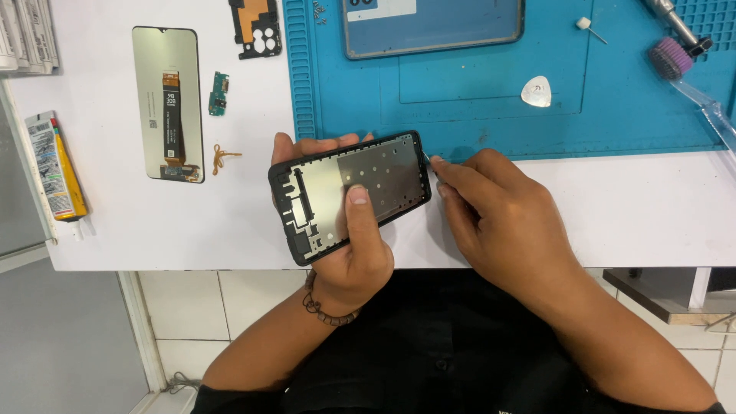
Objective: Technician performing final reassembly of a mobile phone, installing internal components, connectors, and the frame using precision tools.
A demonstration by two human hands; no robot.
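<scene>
My left hand (349, 245) holds a black phone frame (322, 184) with a bare metal inner plate, thumb pressed on its middle and fingertips wrapped over the far edge. My right hand (498, 215) is at the frame's right end, fingertips pinched on a thin pointed tool (429, 161) that touches the frame's upper right corner. Both hands hover over the front edge of the white table (629, 215).
A blue work mat (475, 107) lies behind, carrying a phone back cover (433, 27), a metal pick (536, 91), a brush (675, 57) and small screws. To the left lie a detached screen (167, 103), a small green board (218, 93), a black bracket (255, 27), an orange flex (222, 158) and a glue tube (57, 169).
</scene>
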